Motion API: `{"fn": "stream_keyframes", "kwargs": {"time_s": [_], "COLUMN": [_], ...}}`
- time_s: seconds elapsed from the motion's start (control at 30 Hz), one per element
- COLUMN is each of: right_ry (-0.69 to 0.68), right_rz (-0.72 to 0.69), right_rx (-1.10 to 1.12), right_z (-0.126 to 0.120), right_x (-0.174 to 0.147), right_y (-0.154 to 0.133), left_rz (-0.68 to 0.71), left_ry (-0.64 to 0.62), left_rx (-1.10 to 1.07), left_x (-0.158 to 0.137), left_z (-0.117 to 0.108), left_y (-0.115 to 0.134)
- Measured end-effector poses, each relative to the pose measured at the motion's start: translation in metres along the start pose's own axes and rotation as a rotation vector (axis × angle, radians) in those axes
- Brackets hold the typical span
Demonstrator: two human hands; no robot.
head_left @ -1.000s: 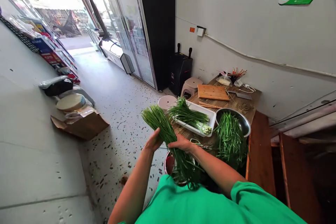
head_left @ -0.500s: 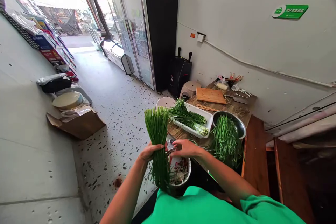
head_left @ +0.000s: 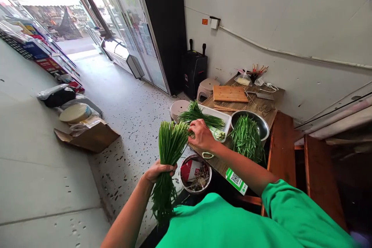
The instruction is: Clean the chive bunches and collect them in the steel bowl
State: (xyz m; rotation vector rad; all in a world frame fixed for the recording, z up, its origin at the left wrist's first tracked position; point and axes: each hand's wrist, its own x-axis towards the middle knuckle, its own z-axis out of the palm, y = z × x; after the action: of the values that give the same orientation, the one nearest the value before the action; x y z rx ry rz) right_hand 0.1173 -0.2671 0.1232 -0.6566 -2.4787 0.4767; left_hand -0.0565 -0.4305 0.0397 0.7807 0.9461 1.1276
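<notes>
Seemingly I'm midway, watching remotely: left of the white tray [head_left: 228, 119] my left hand [head_left: 158, 171] clamps a stalk bundle [head_left: 169, 147], my right hand [head_left: 201, 135] is at its pale ends, pinching or not I can't tell, with greens [head_left: 205, 117] already in the tray and a loose heap [head_left: 247, 140] remaining to its right.

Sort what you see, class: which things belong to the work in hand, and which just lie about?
Likely belong:
- chive-like bunch, in the left hand, right hand at its upper ends
- stalks in the white tray
- loose greens in the metal bowl
- scrap bucket

Likely lying about:
- cutting board
- cleaver
- black speaker
- cardboard box
</notes>
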Motion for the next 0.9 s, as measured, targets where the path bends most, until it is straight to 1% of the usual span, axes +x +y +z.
{"fn": "stream_keyframes", "kwargs": {"time_s": [0.1,0.2,0.27,0.37,0.43,0.47,0.53,0.63,0.67,0.77,0.83,0.9], "right_ry": [0.017,0.011,0.013,-0.014,-0.053,-0.066,-0.07,-0.066,-0.058,-0.04,-0.081,-0.163], "right_rz": [0.098,0.234,0.384,0.691,0.857,0.91,0.961,0.993,0.988,0.955,0.933,0.931], "right_rx": [0.085,0.26,0.459,0.911,1.18,1.278,1.386,1.424,1.364,1.038,0.855,0.804], "right_z": [0.01,0.017,0.023,0.036,0.047,0.051,0.057,0.061,0.062,0.072,0.087,0.104], "right_x": [-0.01,-0.014,-0.018,-0.029,-0.039,-0.044,-0.052,-0.061,-0.064,-0.076,-0.087,-0.097], "right_y": [0.004,0.008,0.012,0.015,0.017,0.019,0.025,0.044,0.053,0.078,0.088,0.091], "left_rz": [-0.066,-0.12,-0.118,-0.141,-0.168,-0.178,-0.196,-0.238,-0.26,-0.317,-0.323,-0.306], "left_ry": [-0.049,-0.056,-0.041,-0.042,-0.047,-0.049,-0.057,-0.078,-0.092,-0.108,-0.081,-0.052], "left_rx": [0.004,-0.013,-0.048,-0.119,-0.166,-0.187,-0.214,-0.221,-0.226,-0.286,-0.345,-0.394], "left_x": [-0.005,-0.011,-0.014,-0.021,-0.025,-0.028,-0.033,-0.046,-0.052,-0.074,-0.087,-0.095], "left_z": [-0.001,-0.001,0.001,0.004,0.006,0.007,0.007,0.004,0.002,-0.005,-0.009,-0.011], "left_y": [-0.007,-0.015,-0.018,-0.023,-0.027,-0.029,-0.034,-0.044,-0.048,-0.062,-0.071,-0.078]}}
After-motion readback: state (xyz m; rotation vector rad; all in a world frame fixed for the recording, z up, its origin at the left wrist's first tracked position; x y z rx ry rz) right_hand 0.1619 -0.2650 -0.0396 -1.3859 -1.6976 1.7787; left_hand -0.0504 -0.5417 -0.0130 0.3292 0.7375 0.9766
